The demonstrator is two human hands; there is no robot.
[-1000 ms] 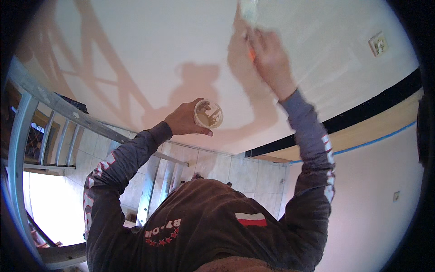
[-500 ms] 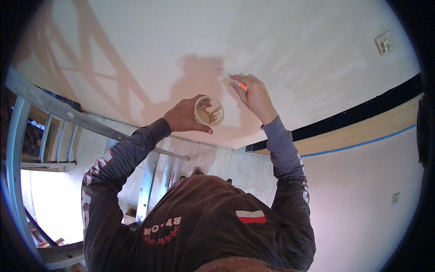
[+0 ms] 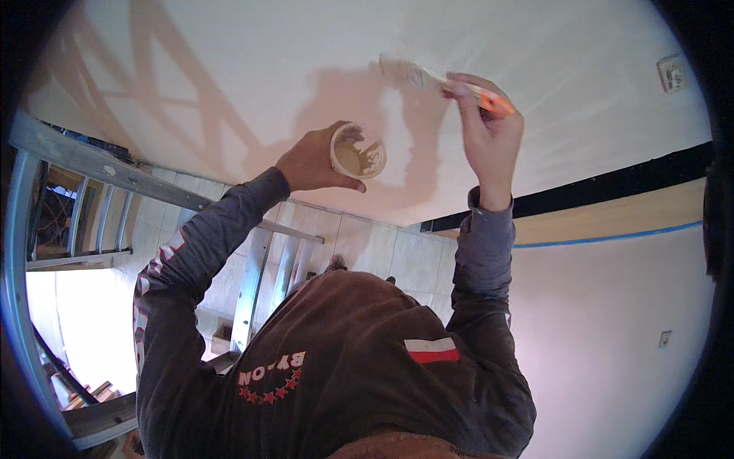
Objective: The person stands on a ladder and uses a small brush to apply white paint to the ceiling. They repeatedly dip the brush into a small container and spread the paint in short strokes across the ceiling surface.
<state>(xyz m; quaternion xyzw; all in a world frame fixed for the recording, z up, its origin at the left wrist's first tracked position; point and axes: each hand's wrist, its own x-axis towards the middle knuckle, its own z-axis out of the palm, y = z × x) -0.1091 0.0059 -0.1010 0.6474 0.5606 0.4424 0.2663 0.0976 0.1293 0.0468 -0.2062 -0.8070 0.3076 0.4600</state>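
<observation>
My left hand point(image 3: 313, 161) is wrapped round the side of a small round tub point(image 3: 373, 147). The tub is tilted so that its mouth shows, with beige paint-like stuff at the bottom and smears up the inner wall. Higher and to the right, my right hand point(image 3: 491, 141) grips a paintbrush point(image 3: 413, 75) by its pale handle, which has an orange end. The brush points left, its bristles at or close to the pale wall point(image 3: 520, 69); whether they touch is unclear. Motion blurs the bristles a little.
An aluminium ladder point(image 3: 99, 164) stands at my left, with more metal rails point(image 3: 256, 279) below it over the tiled floor point(image 3: 367, 241). A black strip point(image 3: 581, 187) edges the wall at right, near blue tape point(image 3: 604, 237). A socket box point(image 3: 671, 74) sits upper right.
My right hand has moved up and to the right, and the brush now shows along its length. The tub in my left hand tilts a bit differently and sits slightly higher.
</observation>
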